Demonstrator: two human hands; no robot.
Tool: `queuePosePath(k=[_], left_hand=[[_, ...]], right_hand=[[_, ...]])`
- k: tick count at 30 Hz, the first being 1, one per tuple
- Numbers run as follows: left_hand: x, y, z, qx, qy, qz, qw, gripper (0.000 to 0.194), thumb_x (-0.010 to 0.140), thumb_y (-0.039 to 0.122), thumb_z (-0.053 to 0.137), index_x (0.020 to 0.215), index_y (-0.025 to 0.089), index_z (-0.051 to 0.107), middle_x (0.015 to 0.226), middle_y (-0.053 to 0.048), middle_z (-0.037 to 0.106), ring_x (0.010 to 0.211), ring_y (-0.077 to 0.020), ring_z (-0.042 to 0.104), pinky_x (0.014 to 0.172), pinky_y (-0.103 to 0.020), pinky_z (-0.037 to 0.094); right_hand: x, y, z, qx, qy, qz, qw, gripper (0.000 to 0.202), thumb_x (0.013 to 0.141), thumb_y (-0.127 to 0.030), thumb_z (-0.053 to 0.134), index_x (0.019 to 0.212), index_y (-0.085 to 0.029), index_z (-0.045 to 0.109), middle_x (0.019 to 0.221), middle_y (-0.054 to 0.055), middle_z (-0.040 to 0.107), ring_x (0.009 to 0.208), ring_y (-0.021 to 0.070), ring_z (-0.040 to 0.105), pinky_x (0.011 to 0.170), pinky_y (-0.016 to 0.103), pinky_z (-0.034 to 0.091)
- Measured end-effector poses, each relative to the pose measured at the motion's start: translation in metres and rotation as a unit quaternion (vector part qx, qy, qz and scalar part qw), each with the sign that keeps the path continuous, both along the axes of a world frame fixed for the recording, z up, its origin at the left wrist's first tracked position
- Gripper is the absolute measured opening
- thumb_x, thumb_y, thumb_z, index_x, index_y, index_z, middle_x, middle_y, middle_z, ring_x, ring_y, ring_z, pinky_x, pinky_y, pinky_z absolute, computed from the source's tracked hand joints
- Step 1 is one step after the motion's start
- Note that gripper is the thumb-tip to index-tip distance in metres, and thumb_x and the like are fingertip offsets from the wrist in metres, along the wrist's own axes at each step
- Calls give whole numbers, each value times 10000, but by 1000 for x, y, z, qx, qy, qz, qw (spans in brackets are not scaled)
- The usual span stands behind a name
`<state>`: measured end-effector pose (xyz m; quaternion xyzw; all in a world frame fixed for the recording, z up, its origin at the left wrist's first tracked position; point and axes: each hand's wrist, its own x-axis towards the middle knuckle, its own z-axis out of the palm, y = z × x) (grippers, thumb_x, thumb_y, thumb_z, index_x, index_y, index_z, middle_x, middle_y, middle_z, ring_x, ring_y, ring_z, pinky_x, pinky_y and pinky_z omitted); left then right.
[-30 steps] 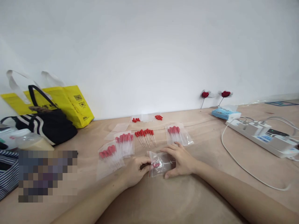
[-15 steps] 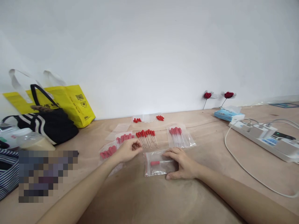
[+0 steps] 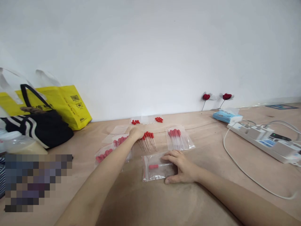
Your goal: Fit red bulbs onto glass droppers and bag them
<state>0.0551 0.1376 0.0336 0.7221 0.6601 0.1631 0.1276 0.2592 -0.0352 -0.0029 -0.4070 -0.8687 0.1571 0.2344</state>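
My right hand point(image 3: 180, 168) rests on the right end of a clear zip bag point(image 3: 162, 174) that holds one red-tipped dropper point(image 3: 154, 166), its fingers spread over the plastic. Farther forward, my left hand point(image 3: 136, 133) is at the left edge of a row of loose red-topped droppers point(image 3: 149, 141); its fingertips are hidden. Filled bags of droppers point(image 3: 104, 154) lie beneath and left of my left forearm. To the right of the loose row is another filled bag point(image 3: 180, 139).
Small red caps point(image 3: 159, 119) lie near the wall on clear plastic. A yellow bag point(image 3: 75, 110) and a black bag point(image 3: 54, 131) stand at the left. At the right are a tissue pack point(image 3: 227, 116), a power strip point(image 3: 263, 142) and a white cable point(image 3: 237, 168).
My left hand has moved forward to the left end of the loose droppers. My right hand stays on the bag. The view has shifted slightly.
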Motion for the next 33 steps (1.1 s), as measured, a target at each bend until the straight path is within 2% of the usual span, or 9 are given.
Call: queuePosePath(k=[4,7,10,13,15,19,27,30,33], left_hand=[[-8,-4,10,12,-62,2,998,273,849,279,491,1088,148,499,1082,-70,528,912,-187,548,757,-374,471],[-26,-19,20,43,-140,6,989,216,825,303,506,934,126,567,906,-60,605,756,-163,598,669,-307,490],[-54,-49,22,91,-233,15,968,255,787,375,491,835,132,551,748,-44,623,564,-136,605,544,-255,493],[-77,-89,14,125,-310,18,942,360,730,498,494,804,146,505,697,-17,601,557,-125,603,572,-265,518],[-85,-112,5,125,-359,22,925,433,657,568,536,755,148,501,645,-4,578,565,-134,598,564,-280,530],[-82,-136,-12,92,-508,66,854,475,491,540,682,694,145,514,591,23,557,543,-125,579,552,-275,534],[-67,-141,-24,74,-591,93,798,374,502,402,725,679,152,508,646,52,525,603,-89,564,618,-219,529],[-61,-149,-25,36,-599,89,795,357,501,360,734,683,156,505,664,61,515,649,-90,572,709,-240,516],[-57,-157,-24,-12,-548,42,836,317,537,348,713,699,160,515,704,38,555,708,-120,586,766,-276,487]], right_hand=[[0,1,-1,1,-2,2,1000,695,578,-576,636,1142,-195,498,1092,96,518,1000,245,467,868,391,339],[1,1,-2,4,-6,2,1000,692,579,-579,632,1144,-203,498,1092,99,518,999,250,468,864,393,339],[1,1,-3,5,-9,0,1000,686,584,-574,632,1142,-199,500,1097,100,519,1005,251,468,870,395,334],[1,0,-3,4,-9,2,1000,683,590,-573,628,1141,-191,501,1101,102,520,1014,250,465,876,396,332],[1,0,-3,2,-9,2,1000,686,590,-575,627,1142,-186,500,1107,107,519,1019,252,462,877,400,331],[1,0,-4,1,-11,2,1000,690,591,-571,630,1147,-185,495,1117,112,515,1023,254,462,877,406,328],[1,0,-2,1,-9,4,1000,679,598,-558,630,1147,-182,495,1113,109,515,1019,253,462,873,400,337],[1,0,-2,1,-9,7,1000,691,596,-563,629,1153,-180,490,1113,110,513,1020,254,461,877,405,338],[1,0,-4,5,-5,7,1000,698,597,-566,627,1162,-183,481,1124,113,504,1028,257,459,881,409,339]])
